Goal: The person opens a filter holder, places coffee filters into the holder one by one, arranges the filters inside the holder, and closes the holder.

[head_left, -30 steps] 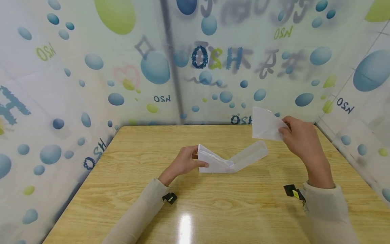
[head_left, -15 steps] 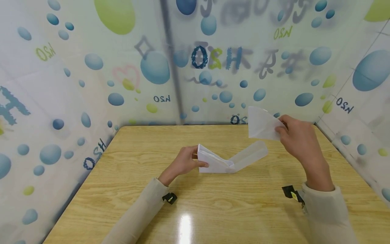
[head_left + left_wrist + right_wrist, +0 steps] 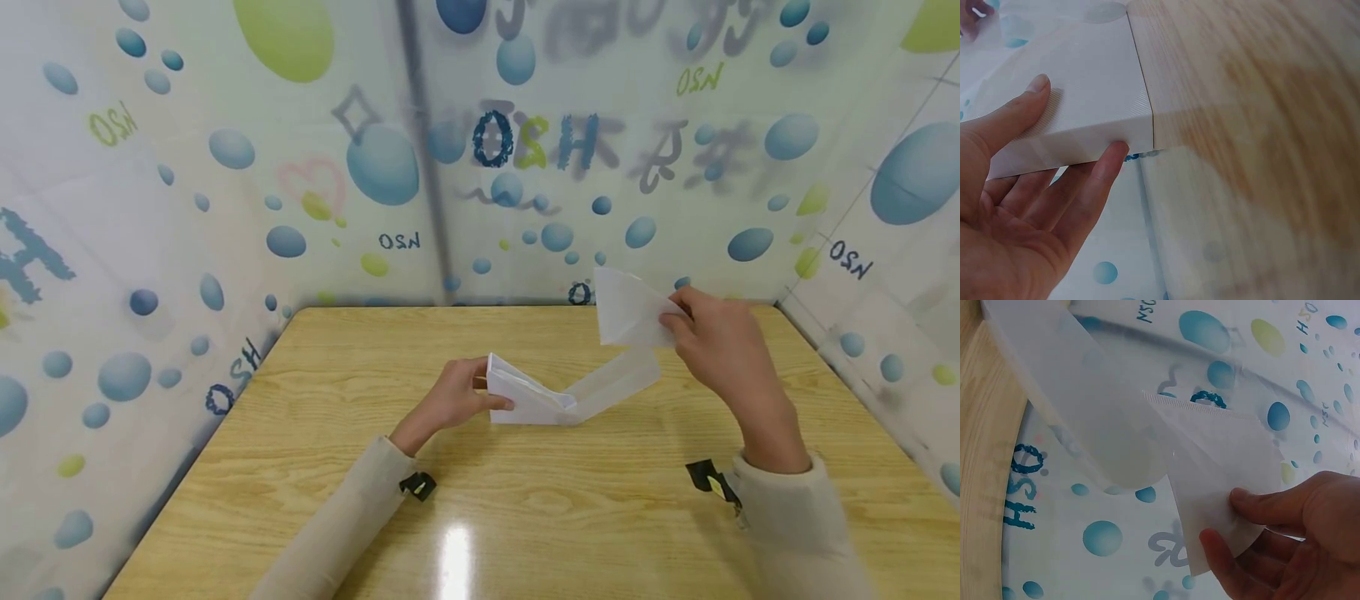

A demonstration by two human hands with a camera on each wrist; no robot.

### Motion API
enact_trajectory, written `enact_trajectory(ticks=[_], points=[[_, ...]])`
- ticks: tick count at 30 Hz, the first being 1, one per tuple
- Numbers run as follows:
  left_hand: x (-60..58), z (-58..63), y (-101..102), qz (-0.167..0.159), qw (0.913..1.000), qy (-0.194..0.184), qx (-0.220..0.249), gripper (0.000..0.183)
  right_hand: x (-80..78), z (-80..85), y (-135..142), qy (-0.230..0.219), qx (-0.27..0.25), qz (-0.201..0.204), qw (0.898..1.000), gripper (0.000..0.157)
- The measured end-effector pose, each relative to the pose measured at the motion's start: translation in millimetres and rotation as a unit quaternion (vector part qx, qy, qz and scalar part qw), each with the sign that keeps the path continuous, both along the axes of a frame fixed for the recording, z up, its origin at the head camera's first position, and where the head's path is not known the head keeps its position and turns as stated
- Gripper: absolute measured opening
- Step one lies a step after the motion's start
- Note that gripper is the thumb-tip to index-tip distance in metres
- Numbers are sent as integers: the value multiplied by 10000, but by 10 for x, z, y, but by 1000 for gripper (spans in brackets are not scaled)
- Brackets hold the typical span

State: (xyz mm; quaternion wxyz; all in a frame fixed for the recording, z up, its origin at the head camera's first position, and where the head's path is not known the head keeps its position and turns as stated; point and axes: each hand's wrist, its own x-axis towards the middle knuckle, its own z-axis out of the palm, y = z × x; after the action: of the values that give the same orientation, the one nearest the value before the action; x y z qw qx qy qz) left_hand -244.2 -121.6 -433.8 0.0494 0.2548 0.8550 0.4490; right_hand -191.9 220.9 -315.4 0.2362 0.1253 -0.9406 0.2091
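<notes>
Paper [image 3: 632, 314] farther left (table [image 3: 600, 517], wall [image 3: 330, 275] behind)

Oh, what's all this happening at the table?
Someone's left hand is holding a white box at a wooden table, with a translucent flap sticking out from the box's far end. The right hand is pinching a thin white piece with a crimped edge, up in the air by that flap. The piece is outside the box.
</notes>
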Motion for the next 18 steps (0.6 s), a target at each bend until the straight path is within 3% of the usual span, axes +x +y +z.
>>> enact_trajectory(ticks=[18], points=[[-4, -1, -7, -55, 9999, -76, 80, 35, -18, -44, -137, 119, 17, 366, 9993, 7]])
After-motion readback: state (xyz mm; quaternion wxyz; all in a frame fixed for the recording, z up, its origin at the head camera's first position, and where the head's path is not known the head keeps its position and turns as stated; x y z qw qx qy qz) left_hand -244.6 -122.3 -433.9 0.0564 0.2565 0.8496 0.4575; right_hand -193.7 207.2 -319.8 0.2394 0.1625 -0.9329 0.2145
